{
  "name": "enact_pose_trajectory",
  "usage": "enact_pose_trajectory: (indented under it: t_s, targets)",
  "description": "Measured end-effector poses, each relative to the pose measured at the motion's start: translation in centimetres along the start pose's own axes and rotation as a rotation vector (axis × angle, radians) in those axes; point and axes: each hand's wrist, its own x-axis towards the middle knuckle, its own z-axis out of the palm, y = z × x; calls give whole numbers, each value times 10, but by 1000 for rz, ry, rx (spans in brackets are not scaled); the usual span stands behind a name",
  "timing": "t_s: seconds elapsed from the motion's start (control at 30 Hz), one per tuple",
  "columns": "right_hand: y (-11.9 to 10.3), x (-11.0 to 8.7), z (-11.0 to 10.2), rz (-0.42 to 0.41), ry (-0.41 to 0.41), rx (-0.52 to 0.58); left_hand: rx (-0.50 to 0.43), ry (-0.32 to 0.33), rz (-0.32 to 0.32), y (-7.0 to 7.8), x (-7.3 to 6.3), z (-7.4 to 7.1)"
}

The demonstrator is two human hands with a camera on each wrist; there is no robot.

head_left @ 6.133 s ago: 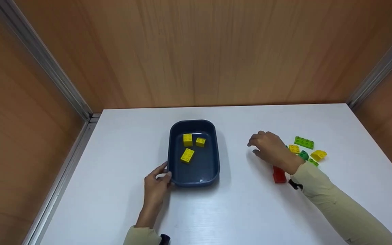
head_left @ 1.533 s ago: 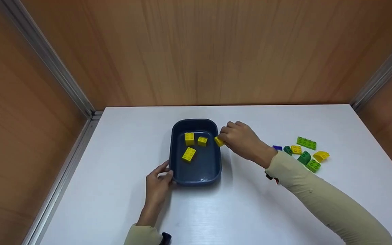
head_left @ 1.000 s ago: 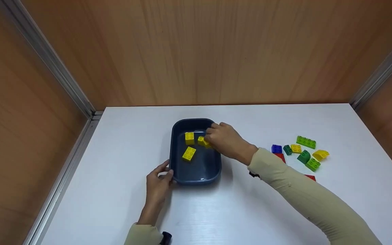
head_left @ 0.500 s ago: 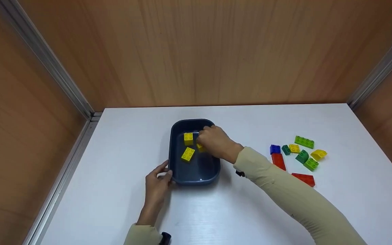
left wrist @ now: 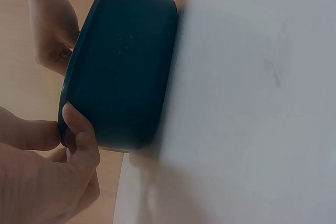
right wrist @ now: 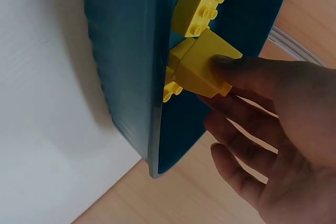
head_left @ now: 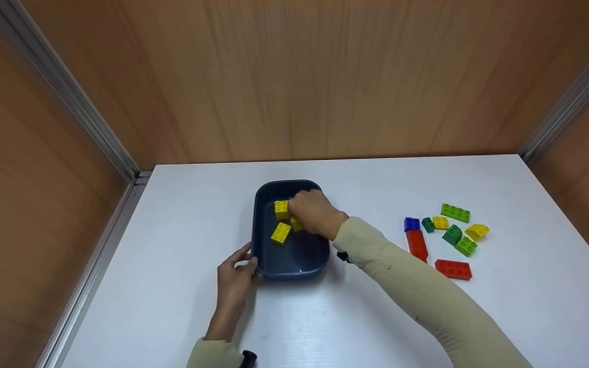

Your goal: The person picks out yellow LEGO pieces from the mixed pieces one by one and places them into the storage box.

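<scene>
A dark blue plastic tray (head_left: pixel 299 258) stands on the table. My left hand (head_left: pixel 234 283) pinches its near-left rim, with thumb and fingers on either side of the tray wall (left wrist: pixel 123 66) in the left wrist view. My right hand (head_left: pixel 314 210) reaches down into the tray. Between thumb and fingers it holds a yellow toy brick (right wrist: pixel 207 64) with slanted sides, mostly hidden by the hand in the head view. Two yellow bricks lie beside it, one farther back (head_left: pixel 281 209) and one nearer (head_left: pixel 280 233). In the right wrist view, more yellow shows behind the held brick.
Loose bricks lie on the right of the white table (head_left: pixel 136 286): a blue brick (head_left: pixel 411 224), red bricks (head_left: pixel 453 269), green bricks (head_left: pixel 455 212) and yellow bricks (head_left: pixel 477 231). My right sleeve (head_left: pixel 402 276) passes just left of them. A wooden panel (head_left: pixel 294 82) rises behind the table.
My right hand has gone from near the loose bricks to the tray, bringing a yellow brick over its right rim and then farther left inside. The left hand keeps its hold on the tray.
</scene>
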Motion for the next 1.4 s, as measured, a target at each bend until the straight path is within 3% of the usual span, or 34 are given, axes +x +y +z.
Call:
enact_pose_trajectory:
  t_s: [0.43, 0.67, 1.03, 1.23, 1.4]
  targets:
    - [-8, 8, 7, 45, -70, -26, -6, -13, 3, -1, 0, 0]
    - [-13, 11, 13, 62, -90, -96, 14, -22, 2, -1, -1, 0]
    - [-27, 15, 12, 109, -160, -95, -8, -27, 13, -1, 0, -2]
    - [-30, 18, 14, 118, -180, -149, -1, -23, 5, 0, 1, -2]
    - [-28, 16, 15, 120, -171, -130, 6, -28, 5, 0, 1, -2]
